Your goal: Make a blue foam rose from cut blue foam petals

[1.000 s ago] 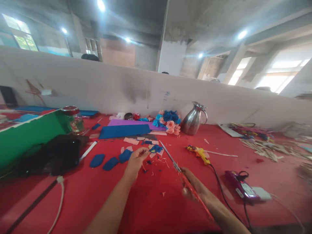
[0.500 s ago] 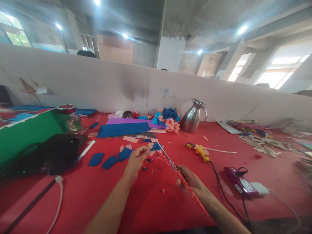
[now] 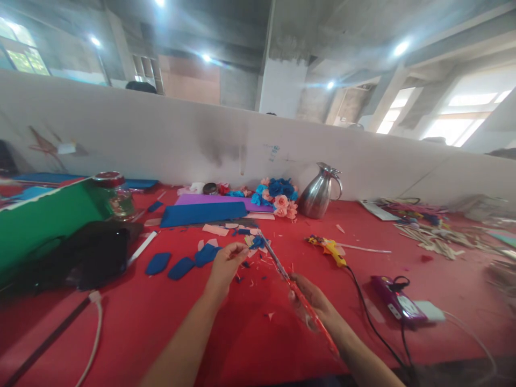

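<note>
My left hand (image 3: 228,263) is closed in a pinch, with a small blue paper piece (image 3: 257,243) at its fingertips. How much of that piece lies between the fingers is hard to see. My right hand (image 3: 312,298) grips long scissors (image 3: 278,262) with silver blades and red handles. Their tips point away from me, just right of the blue piece, and the blades look closed together. Several cut blue paper petals (image 3: 181,268) lie left of my left hand. Pink paper scraps (image 3: 215,230) and tiny clippings are scattered around and beyond my fingertips.
Blue and pink paper flowers (image 3: 280,196) stand near a steel jug (image 3: 320,192). A blue sheet (image 3: 203,214) lies on purple paper. To the right are a yellow glue gun (image 3: 334,252) and a purple power socket (image 3: 397,301). A green board (image 3: 52,220) and jar (image 3: 119,199) stand left.
The scissors' blades have come together and tilted slightly left, and my right hand has shifted a little left. My left hand stays nearly still.
</note>
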Motion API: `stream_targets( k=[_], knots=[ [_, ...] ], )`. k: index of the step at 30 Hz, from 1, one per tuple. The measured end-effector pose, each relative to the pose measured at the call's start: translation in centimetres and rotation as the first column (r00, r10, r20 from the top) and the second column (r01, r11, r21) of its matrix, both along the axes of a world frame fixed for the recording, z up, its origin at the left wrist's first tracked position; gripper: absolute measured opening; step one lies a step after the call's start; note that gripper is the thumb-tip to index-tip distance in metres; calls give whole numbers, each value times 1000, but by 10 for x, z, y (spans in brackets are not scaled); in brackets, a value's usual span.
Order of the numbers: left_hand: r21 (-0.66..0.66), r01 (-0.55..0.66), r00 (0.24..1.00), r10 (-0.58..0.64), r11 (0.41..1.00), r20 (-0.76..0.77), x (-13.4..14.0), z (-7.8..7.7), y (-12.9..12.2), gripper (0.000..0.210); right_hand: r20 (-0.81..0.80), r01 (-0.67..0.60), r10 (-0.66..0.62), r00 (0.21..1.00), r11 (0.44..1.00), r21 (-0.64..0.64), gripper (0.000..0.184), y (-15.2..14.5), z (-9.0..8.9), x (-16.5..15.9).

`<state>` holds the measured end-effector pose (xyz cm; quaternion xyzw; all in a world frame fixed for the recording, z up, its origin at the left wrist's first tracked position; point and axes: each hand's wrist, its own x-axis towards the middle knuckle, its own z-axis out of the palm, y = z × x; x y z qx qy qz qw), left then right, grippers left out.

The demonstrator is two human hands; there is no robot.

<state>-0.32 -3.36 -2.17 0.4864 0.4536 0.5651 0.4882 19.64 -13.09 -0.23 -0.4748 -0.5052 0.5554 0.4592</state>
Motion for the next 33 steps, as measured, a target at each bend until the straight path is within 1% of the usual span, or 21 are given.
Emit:
stream_targets(
  k=[5,9,12,15,18,20,23,27,33],
  knots=[
    [-7,-45,997,45,999,63,6,-1,-4,23,-58,48,-49,997,999,-17,52,1,-14,-8],
    [-26,-28,996,30,999,86,9,2,-7,24,-76,85,-89,993,995,-44,52,2,-28,-13],
    [-34,-24,996,26,999,88,10,4,-8,24,-101,114,-116,988,993,-32,52,4,-32,-15],
    [-30,-28,997,31,999,75,9,4,-7,26,-82,125,-129,988,990,-62,53,4,-32,-14],
    [-15,-23,998,24,1000,65,8,1,-6,27,-62,94,-102,993,988,-122,56,4,-30,-14],
    [-12,-13,998,13,1000,58,8,-1,-6,27,-69,89,-99,993,987,-137,59,3,-30,-14],
    [-14,-6,999,7,1000,44,8,-1,-5,26,-84,111,-120,989,987,-113,62,4,-32,-14],
    [-21,-5,999,6,1000,44,8,0,-6,23,-60,106,-111,992,991,-84,58,6,-35,-12],
    [-25,7,999,-6,1000,44,8,1,-6,22,-54,86,-88,995,995,-47,53,7,-26,-10]
  ],
)
